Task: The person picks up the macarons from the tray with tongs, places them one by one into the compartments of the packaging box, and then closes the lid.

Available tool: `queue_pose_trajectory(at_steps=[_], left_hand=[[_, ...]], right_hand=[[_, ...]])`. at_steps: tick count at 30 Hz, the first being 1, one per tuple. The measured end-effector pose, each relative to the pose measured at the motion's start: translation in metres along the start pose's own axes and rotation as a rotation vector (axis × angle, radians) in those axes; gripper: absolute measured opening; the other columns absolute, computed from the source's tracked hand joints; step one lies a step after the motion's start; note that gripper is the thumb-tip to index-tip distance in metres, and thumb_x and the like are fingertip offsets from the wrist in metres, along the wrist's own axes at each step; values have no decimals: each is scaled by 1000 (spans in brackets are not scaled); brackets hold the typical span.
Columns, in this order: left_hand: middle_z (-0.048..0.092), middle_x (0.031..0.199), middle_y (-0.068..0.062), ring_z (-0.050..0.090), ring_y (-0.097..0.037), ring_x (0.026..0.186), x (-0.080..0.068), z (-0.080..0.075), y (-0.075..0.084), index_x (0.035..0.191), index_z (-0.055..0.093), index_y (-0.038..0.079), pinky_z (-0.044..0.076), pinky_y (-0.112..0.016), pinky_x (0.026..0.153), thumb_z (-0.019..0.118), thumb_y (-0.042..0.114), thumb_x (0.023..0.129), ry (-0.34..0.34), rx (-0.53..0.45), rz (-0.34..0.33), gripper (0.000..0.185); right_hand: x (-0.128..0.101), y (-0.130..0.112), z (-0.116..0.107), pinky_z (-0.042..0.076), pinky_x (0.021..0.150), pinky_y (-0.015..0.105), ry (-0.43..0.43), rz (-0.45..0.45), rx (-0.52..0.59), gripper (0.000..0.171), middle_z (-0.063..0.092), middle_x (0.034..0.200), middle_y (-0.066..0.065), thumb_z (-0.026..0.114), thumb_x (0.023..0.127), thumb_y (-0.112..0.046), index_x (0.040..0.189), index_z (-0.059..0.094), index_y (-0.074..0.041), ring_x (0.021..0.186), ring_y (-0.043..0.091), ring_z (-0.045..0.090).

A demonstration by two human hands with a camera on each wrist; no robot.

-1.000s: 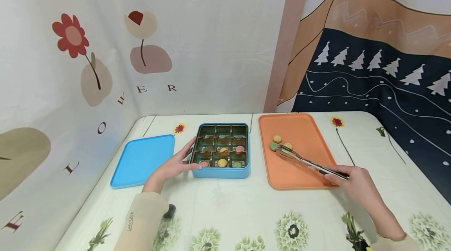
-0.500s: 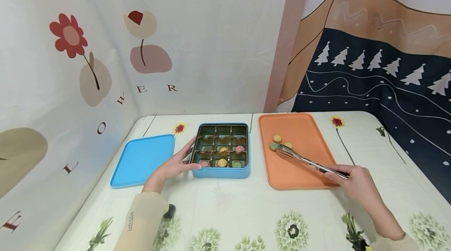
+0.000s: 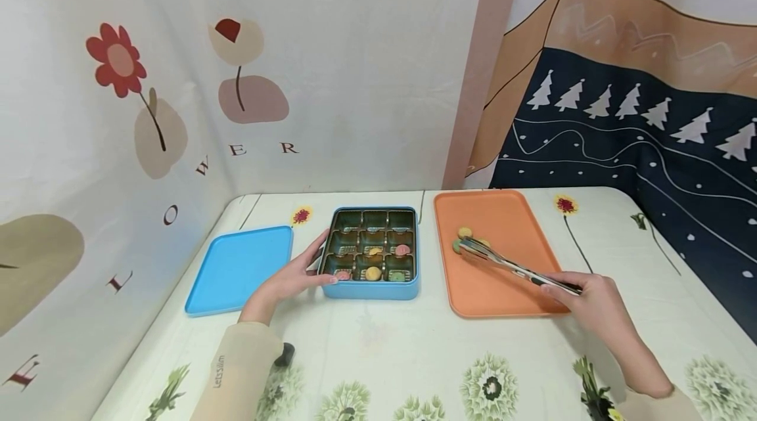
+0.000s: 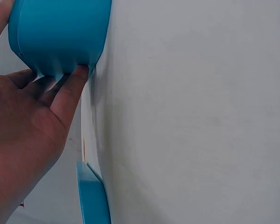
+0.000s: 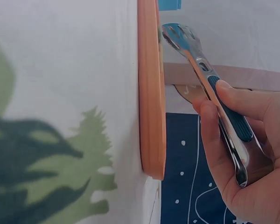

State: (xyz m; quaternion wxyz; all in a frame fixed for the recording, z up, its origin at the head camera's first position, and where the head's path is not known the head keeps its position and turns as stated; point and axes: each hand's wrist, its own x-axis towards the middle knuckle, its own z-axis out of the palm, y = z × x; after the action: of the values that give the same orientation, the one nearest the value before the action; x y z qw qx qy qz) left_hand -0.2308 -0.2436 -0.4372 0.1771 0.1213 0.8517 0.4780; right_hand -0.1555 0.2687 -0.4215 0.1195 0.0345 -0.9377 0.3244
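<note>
My right hand (image 3: 597,299) grips metal tongs (image 3: 511,266) with dark handle inserts. Their tips hover over the small round cookies on the orange tray (image 3: 508,299). A yellow cookie (image 3: 465,232) lies behind the tips, a green cookie (image 3: 456,246) sits to their left, and another yellow one is mostly hidden. Whether the tips touch any cookie, I cannot tell. My left hand (image 3: 296,273) holds the near left corner of the blue box (image 3: 372,289), thumb in front, fingers along its side. Several pink, yellow and green cookies occupy the box's front and middle compartments.
A blue lid (image 3: 239,270) lies flat left of the box. The flower-print tablecloth (image 3: 378,349) stretches in front of the box and tray. Printed curtains (image 3: 355,79) rise behind the table.
The tongs and my right hand have shifted slightly left and away from me, the tips now covering more of the green and right-hand yellow cookies. My left hand and the box stay put.
</note>
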Motion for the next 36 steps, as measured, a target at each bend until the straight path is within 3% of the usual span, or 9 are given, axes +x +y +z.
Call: queue_pose_trajectory(at_steps=[8,14,16,23,30,36], left_hand=[[-4,169,-14,2,-44,154,0,0,0,162,-3,30,24,-63,120,73,26,92,5,24,-9,103],[-4,169,-13,2,-44,154,0,0,-1,162,-3,31,24,-63,120,73,27,92,8,19,-10,103],[-4,169,-14,2,-44,154,0,0,-1,162,-3,30,24,-63,119,73,26,92,6,10,-5,103],[-4,169,-15,2,-44,154,0,0,-1,162,-3,29,24,-63,119,73,24,92,4,1,4,103],[-3,169,-16,3,-44,154,-1,0,-1,162,-4,29,23,-64,119,73,25,92,1,0,6,104],[-3,169,-15,4,-44,154,0,0,-1,162,-3,27,24,-64,119,74,30,91,7,11,4,105]], right_hand=[[4,-6,1,29,43,25,22,-56,32,27,75,98,23,78,86,-16,107,77,2,47,4,29],[9,-12,3,30,41,23,17,-65,43,25,76,86,18,77,87,-14,106,77,2,44,3,29],[11,-14,3,30,41,23,9,-56,47,25,76,82,16,76,88,-15,107,77,2,44,3,32],[17,-23,7,36,44,23,-6,-50,69,27,76,98,23,75,89,-18,108,77,0,57,-3,52],[24,-35,14,30,43,24,33,-121,78,23,76,94,22,78,86,-14,105,78,1,51,1,42],[32,-47,22,32,43,23,30,-155,111,21,77,91,19,79,84,-11,103,79,-1,52,0,45]])
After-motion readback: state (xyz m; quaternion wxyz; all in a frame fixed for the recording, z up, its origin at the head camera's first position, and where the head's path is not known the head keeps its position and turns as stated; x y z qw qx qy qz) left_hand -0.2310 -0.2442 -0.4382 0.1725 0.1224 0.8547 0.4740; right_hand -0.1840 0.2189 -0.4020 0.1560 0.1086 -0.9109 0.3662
